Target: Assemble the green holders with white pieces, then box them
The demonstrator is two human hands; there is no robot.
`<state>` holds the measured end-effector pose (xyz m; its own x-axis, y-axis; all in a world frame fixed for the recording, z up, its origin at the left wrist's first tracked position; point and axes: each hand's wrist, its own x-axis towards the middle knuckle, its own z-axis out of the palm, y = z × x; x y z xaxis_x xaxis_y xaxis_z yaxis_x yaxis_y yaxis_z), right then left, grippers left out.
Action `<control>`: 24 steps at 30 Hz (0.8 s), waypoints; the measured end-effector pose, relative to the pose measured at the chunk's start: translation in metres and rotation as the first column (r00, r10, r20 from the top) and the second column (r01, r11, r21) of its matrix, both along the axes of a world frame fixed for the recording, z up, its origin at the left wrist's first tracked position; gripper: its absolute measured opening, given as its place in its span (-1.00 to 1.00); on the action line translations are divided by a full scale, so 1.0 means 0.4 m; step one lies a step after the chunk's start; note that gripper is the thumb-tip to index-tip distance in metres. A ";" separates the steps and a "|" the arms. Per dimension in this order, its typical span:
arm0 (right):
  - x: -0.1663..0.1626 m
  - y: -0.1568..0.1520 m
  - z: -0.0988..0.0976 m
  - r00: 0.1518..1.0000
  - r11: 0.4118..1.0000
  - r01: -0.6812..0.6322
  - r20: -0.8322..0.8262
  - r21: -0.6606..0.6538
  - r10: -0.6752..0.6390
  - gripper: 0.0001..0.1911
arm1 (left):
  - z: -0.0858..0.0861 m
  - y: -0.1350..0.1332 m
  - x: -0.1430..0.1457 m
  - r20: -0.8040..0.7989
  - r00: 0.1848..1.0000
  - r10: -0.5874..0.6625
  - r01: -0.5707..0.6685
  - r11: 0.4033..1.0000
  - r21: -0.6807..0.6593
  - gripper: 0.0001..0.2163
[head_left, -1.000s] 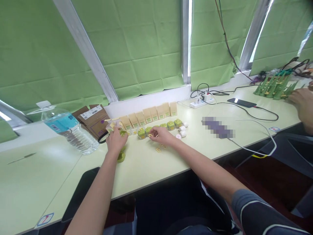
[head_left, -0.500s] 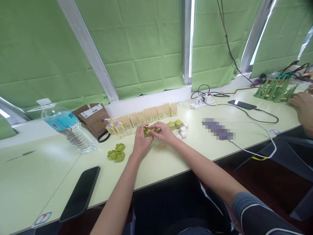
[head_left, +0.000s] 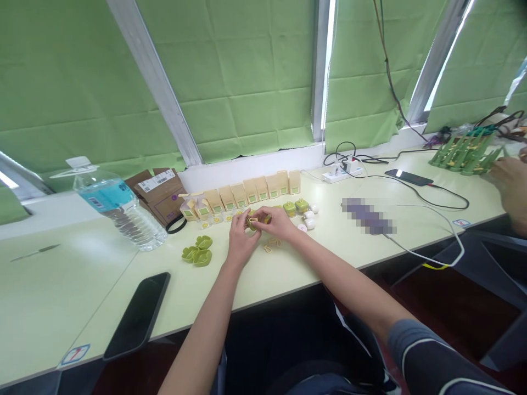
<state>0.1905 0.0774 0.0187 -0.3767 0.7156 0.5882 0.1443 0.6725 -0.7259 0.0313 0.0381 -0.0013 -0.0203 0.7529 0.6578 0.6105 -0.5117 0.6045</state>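
Note:
My left hand (head_left: pixel 242 237) has its fingers closed around a small green plastic piece (head_left: pixel 251 224), mostly hidden by the fingers. My right hand (head_left: pixel 279 221) meets it from the right, pinching a small yellow loop (head_left: pixel 254 220) against the green piece. Below the hands, several loose yellow loops (head_left: pixel 268 248) lie on the table. To the left sits a cluster of green flower-shaped cups (head_left: pixel 201 257). Small green lidded pieces (head_left: pixel 290 208) and white rounded pieces (head_left: pixel 309 223) lie right of my hands.
Behind my hands stands a row of small beige boxes (head_left: pixel 251 192). A large water bottle (head_left: pixel 119 206) and a cardboard box (head_left: pixel 158 195) are at left, a black phone (head_left: pixel 138 315) nearer me. Cables and a power strip (head_left: pixel 341 174) lie right. Another person's hand (head_left: pixel 508 175) is beside green spiky pieces (head_left: pixel 463 156).
The view has shifted slightly. Both hands stay together at the green piece, and the yellow loop now shows more clearly over it.

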 end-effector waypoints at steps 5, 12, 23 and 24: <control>0.001 0.019 -0.017 0.996 0.996 0.082 0.039 0.030 -0.083 -0.81 | -0.001 0.001 -0.010 0.054 0.999 0.001 0.001 0.999 -0.045 -0.62; 0.002 0.021 -0.017 0.984 0.991 0.107 0.131 0.083 -0.118 -0.83 | 0.005 0.002 -0.015 -0.029 0.999 -0.032 0.030 0.997 -0.065 -0.62; 0.002 0.037 -0.032 0.973 0.993 0.120 0.199 -0.018 -0.114 -0.83 | -0.005 0.012 -0.021 -0.084 0.996 -0.027 0.016 0.991 -0.134 -0.59; 0.002 0.040 -0.033 0.972 0.992 0.121 0.206 -0.024 -0.114 -0.83 | -0.007 0.014 -0.022 -0.092 0.995 -0.027 0.013 0.990 -0.139 -0.59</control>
